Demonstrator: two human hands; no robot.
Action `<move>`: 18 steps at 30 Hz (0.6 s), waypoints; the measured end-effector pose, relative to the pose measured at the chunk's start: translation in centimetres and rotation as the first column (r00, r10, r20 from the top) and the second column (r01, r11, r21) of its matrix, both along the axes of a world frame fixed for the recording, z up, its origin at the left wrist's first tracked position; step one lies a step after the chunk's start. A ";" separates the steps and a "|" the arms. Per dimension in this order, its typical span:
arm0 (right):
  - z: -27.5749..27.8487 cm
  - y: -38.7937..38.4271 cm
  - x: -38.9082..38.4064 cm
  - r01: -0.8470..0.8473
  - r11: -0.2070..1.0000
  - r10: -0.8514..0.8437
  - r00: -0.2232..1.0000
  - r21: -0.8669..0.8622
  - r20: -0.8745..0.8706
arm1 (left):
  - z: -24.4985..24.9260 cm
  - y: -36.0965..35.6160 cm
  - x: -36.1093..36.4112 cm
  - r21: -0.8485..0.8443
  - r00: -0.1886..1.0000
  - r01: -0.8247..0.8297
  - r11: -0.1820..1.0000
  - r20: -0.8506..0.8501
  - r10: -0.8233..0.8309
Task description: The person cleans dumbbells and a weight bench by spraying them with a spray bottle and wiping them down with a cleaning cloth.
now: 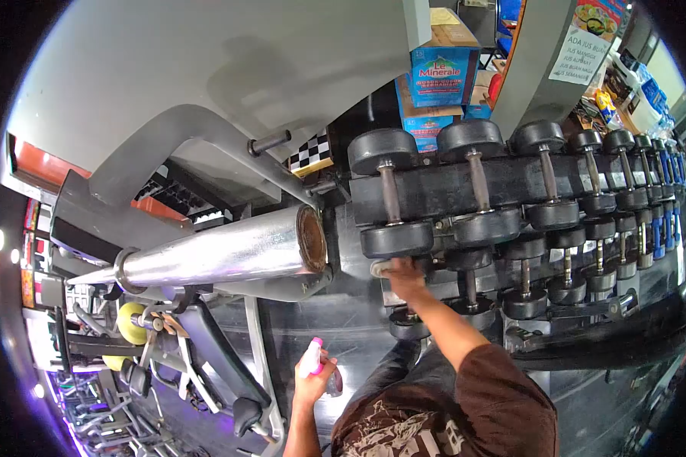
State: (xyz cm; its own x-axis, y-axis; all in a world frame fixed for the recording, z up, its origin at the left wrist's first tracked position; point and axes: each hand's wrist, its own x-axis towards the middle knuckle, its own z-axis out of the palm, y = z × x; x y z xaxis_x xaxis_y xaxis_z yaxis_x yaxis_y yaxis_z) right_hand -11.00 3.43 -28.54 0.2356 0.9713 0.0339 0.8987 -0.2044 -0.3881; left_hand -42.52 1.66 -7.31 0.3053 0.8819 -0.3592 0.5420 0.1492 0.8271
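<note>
My left hand [309,384] is wrapped round a spray bottle [312,358] with a white and pink head, held low beside my body. Reaching forward, my right hand [406,279] has its fingers closed on a pale cloth [379,268]. That cloth lies just under the near head of a black dumbbell [396,239] on the upper tier of the rack. Below my right wrist is a lower-tier dumbbell [409,324], partly covered by the forearm.
More dumbbells [476,226] line both tiers of the rack [453,186] to the right. A bare barbell sleeve [229,247] juts toward me at left, above a padded bench [219,350]. Blue cartons [442,80] are stacked behind the rack, beside a grey pillar [537,84].
</note>
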 end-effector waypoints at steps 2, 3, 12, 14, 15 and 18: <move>3.1 -3.1 2.0 0.115 0.991 -0.122 0.984 -0.062 -0.127 | -1.1 0.2 -0.3 0.097 0.995 0.097 0.991 -0.021 -0.095; 4.3 -4.3 2.7 0.186 0.978 -0.200 0.964 -0.090 -0.175 | -1.2 0.2 -0.2 0.076 0.997 0.072 0.995 -0.008 -0.072; -2.5 -5.9 2.2 0.767 0.630 -0.659 0.610 0.121 -0.440 | 0.7 0.1 -0.5 -0.008 0.998 0.000 1.000 0.065 0.001; -1.2 -3.7 1.8 0.681 0.699 -0.567 0.714 0.219 -0.410 | 0.2 0.2 -1.0 -0.035 0.994 -0.057 0.998 0.092 0.060; -1.2 -3.1 1.7 0.633 0.728 -0.520 0.760 0.263 -0.390 | 0.2 0.2 -1.1 -0.051 0.991 -0.085 0.995 0.103 0.090; -1.7 -3.8 1.2 0.692 0.698 -0.596 0.704 0.184 -0.386 | 0.6 -0.3 -0.3 -0.012 0.997 -0.052 0.999 0.064 0.053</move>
